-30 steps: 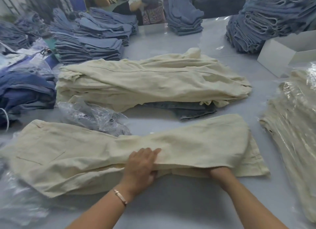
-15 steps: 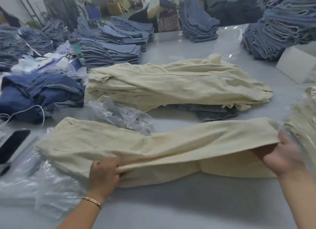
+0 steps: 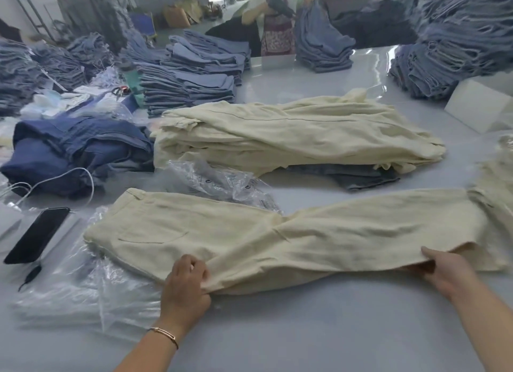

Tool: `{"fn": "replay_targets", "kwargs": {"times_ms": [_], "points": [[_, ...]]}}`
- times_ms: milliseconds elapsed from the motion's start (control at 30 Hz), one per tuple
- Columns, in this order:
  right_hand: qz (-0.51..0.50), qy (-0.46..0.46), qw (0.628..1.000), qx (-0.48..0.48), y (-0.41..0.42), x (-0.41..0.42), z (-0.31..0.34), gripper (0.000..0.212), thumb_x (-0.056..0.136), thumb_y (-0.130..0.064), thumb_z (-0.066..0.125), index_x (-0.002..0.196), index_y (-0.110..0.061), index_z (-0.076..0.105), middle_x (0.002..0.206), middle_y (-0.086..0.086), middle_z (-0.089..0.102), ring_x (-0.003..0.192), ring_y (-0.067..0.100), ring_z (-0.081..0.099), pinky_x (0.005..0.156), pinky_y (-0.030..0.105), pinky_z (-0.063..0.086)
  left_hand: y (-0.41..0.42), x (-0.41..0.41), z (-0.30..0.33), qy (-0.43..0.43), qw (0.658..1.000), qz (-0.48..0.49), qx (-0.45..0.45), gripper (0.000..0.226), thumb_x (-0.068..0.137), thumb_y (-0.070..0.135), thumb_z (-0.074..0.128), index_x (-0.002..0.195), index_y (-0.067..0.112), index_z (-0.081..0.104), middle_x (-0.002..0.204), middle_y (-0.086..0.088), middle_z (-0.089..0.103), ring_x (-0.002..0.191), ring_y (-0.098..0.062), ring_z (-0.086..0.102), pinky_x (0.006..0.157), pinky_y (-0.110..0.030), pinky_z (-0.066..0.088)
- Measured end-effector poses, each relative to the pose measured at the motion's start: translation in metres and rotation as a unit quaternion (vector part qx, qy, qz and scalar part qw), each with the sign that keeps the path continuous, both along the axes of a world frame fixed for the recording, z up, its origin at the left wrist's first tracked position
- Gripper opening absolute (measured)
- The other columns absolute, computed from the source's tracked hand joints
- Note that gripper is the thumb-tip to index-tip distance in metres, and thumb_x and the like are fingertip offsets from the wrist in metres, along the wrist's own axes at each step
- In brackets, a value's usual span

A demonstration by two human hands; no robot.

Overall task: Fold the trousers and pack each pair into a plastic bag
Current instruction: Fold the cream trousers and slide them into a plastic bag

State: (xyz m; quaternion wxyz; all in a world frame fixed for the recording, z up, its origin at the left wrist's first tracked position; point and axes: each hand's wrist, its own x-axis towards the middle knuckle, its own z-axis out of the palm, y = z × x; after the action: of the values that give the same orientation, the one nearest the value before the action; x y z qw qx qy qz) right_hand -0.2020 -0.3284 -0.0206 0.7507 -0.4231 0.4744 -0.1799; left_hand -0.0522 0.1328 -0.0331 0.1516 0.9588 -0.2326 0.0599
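Now my left hand [image 3: 186, 280] and right hand [image 3: 444, 271] both grip the cream cotton trousers [image 3: 291, 232], mid-fold; next I'd bring the legs over the waist.

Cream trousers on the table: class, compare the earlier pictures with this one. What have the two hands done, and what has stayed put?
The left hand slid left along the near edge of the trousers and now grips the fabric there. The right hand came out from under the cloth, moved right and holds the leg end. The cream pile and crumpled bag behind stayed put.
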Motion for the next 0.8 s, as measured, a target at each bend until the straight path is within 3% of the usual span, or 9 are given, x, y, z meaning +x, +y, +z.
{"fn": "replay_targets", "kwargs": {"times_ms": [67,167,267,400,467,533,567,667,800], "points": [[-0.052,0.018,0.998,-0.012,0.001,-0.003,-0.004,0.023,0.103,-0.007,0.035,0.122,-0.018,0.042,0.087,0.011,0.061,0.074,0.019,0.064,0.034,0.024,0.048,-0.001,0.002,0.006,-0.022,0.998,-0.051,0.026,0.041,0.036,-0.004,0.063,0.072,0.014,0.054,0.077,-0.002,0.050,0.068,-0.028,0.054,0.051,-0.031,0.044],[-0.097,0.003,0.995,-0.006,0.000,-0.017,0.001,0.021,0.104,-0.010,0.033,0.096,-0.018,0.051,0.048,-0.007,0.063,0.038,0.001,0.057,0.031,0.020,0.045,0.003,0.010,0.015,-0.032,0.997,-0.059,0.046,0.043,0.035,-0.014,0.059,0.067,0.013,0.048,0.069,-0.004,0.049,0.060,-0.031,0.055,0.040,-0.030,0.038],[-0.119,0.012,0.993,-0.022,0.003,-0.025,0.006,0.030,0.103,-0.005,0.036,0.079,-0.021,0.046,0.036,-0.015,0.055,0.031,0.000,0.053,0.026,0.020,0.040,0.006,0.015,0.010,-0.034,0.997,-0.053,0.054,0.045,0.035,-0.017,0.061,0.067,0.012,0.050,0.068,-0.005,0.050,0.057,-0.031,0.056,0.037,-0.027,0.035],[-0.113,-0.018,0.993,0.009,0.010,-0.028,0.010,0.023,0.103,-0.010,0.035,0.093,-0.021,0.052,0.043,-0.011,0.060,0.056,0.004,0.064,0.047,0.028,0.053,0.009,0.007,-0.010,0.022,0.993,-0.090,0.072,0.033,0.044,-0.001,0.063,0.071,0.017,0.055,0.073,0.000,0.056,0.066,-0.029,0.062,0.042,-0.028,0.039],[-0.093,-0.019,0.995,0.036,0.010,-0.028,0.014,0.024,0.105,-0.026,0.033,0.093,-0.020,0.053,0.048,-0.005,0.065,0.048,0.009,0.064,0.048,0.028,0.054,0.006,0.006,-0.009,0.006,0.995,-0.090,0.041,0.022,0.049,0.021,0.055,0.070,0.020,0.049,0.071,0.003,0.052,0.064,-0.027,0.058,0.045,-0.026,0.032],[-0.085,-0.010,0.995,0.049,0.006,-0.029,0.016,0.027,0.103,-0.034,0.035,0.091,-0.018,0.053,0.052,-0.003,0.067,0.042,0.013,0.063,0.064,0.031,0.055,-0.007,0.005,-0.005,-0.035,0.993,-0.114,0.009,0.031,0.051,0.036,0.049,0.078,0.021,0.050,0.077,0.002,0.052,0.071,-0.024,0.052,0.051,-0.030,0.042],[-0.088,-0.008,0.995,0.052,0.004,-0.030,0.016,0.027,0.103,-0.035,0.036,0.091,-0.018,0.053,0.052,-0.002,0.067,0.042,0.013,0.063,0.064,0.031,0.056,-0.017,0.001,-0.003,-0.050,0.989,-0.141,0.005,0.037,0.052,0.039,0.049,0.085,0.022,0.050,0.081,0.001,0.054,0.076,-0.023,0.051,0.056,-0.032,0.046],[-0.102,-0.025,0.993,0.061,-0.001,-0.034,0.015,0.025,0.104,-0.027,0.035,0.088,-0.017,0.052,0.053,0.000,0.067,0.045,0.015,0.064,0.036,0.027,0.049,-0.047,-0.011,0.002,-0.082,0.969,-0.232,0.015,0.036,0.055,0.031,0.050,0.091,0.027,0.046,0.083,0.000,0.058,0.076,-0.025,0.057,0.059,-0.031,0.049],[-0.122,-0.132,0.982,0.058,-0.013,-0.037,0.042,0.021,0.103,-0.016,0.036,0.093,-0.019,0.055,0.063,-0.002,0.070,0.056,0.012,0.068,0.047,0.027,0.054,-0.060,-0.012,0.014,-0.066,0.971,-0.226,-0.029,0.031,0.056,0.015,0.051,0.084,0.027,0.044,0.071,0.002,0.061,0.062,-0.026,0.060,0.045,-0.026,0.044]]}}
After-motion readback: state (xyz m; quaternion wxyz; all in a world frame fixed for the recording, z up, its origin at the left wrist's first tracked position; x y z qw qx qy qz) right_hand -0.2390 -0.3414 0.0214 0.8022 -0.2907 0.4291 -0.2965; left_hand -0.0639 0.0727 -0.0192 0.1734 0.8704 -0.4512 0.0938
